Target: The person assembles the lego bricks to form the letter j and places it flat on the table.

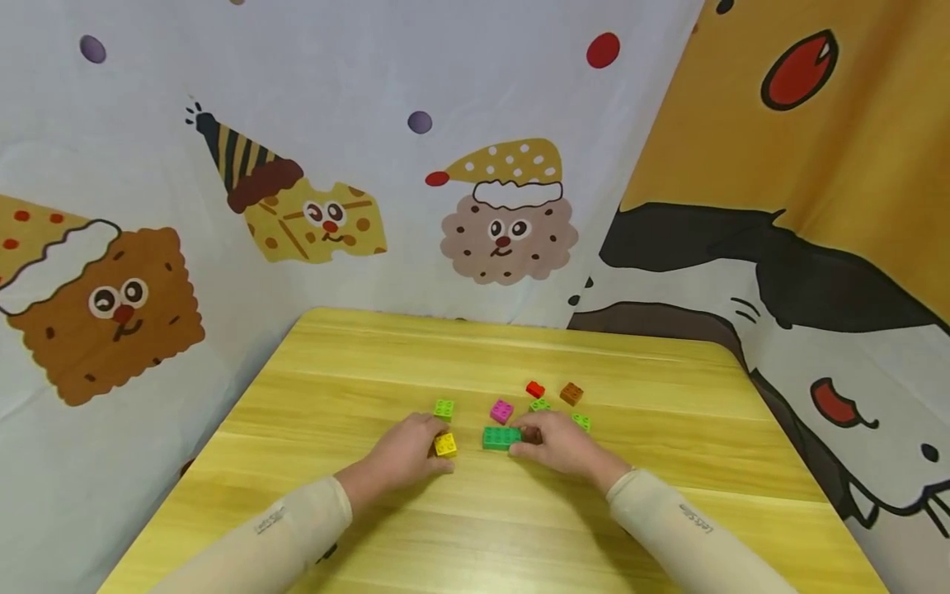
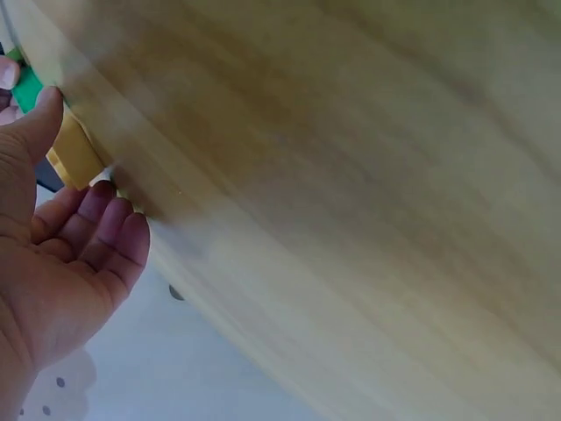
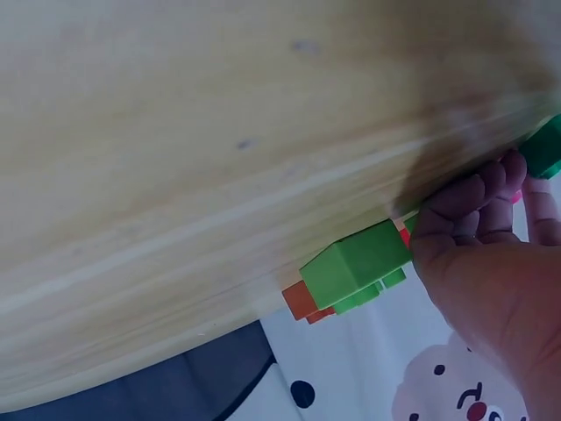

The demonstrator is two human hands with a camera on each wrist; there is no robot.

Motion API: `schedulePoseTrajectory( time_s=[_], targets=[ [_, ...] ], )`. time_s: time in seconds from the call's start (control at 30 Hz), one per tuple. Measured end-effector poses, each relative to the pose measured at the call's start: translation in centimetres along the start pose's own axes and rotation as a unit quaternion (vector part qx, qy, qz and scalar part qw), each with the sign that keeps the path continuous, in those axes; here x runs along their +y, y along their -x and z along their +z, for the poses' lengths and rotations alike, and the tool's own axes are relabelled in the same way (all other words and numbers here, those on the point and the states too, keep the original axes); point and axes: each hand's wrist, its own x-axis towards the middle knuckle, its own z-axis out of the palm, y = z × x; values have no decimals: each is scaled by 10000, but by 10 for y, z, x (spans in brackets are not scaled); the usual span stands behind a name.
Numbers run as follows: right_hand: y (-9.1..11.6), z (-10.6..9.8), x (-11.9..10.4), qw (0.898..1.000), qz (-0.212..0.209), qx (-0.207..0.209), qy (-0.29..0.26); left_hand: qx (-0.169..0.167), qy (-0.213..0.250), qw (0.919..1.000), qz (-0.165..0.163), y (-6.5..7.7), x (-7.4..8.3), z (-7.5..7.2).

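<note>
A yellow building brick (image 1: 445,445) sits on the table between the thumb and curled fingers of my left hand (image 1: 406,452). In the left wrist view that brick (image 2: 75,154) is partly covered by the thumb. Just behind it lies a light green brick (image 1: 444,409). My right hand (image 1: 558,444) pinches the right end of a longer dark green brick (image 1: 500,438), whose corner (image 3: 543,149) shows at the edge of the right wrist view. A pink brick (image 1: 501,411) lies close behind the dark green one.
Behind the right hand are a red brick (image 1: 535,388), an orange-brown brick (image 1: 571,393) and a light green brick (image 1: 539,405). Another light green brick (image 1: 581,421) lies beside that hand. The wooden table (image 1: 356,355) ends at a printed cloth (image 1: 401,49).
</note>
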Motion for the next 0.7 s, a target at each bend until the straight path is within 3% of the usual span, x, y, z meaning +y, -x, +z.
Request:
schedulePoseTrajectory(
  time_s=[0.17, 0.27, 0.47, 0.7],
  targets=[
    [2, -1, 1, 9984, 353, 21, -444, 14, -77, 10000, 29, 0, -1, 0],
    [4, -3, 2, 9967, 530, 337, -513, 15, -62, 10000, 38, -1, -1, -1],
    [1, -1, 5, 9847, 767, 1458, 561, -15, -14, 10000, -24, -1, -2, -1],
    [-7, 3, 10, 9710, 783, 1951, 1135, -26, -7, 10000, -2, -2, -3, -1]
  ],
)
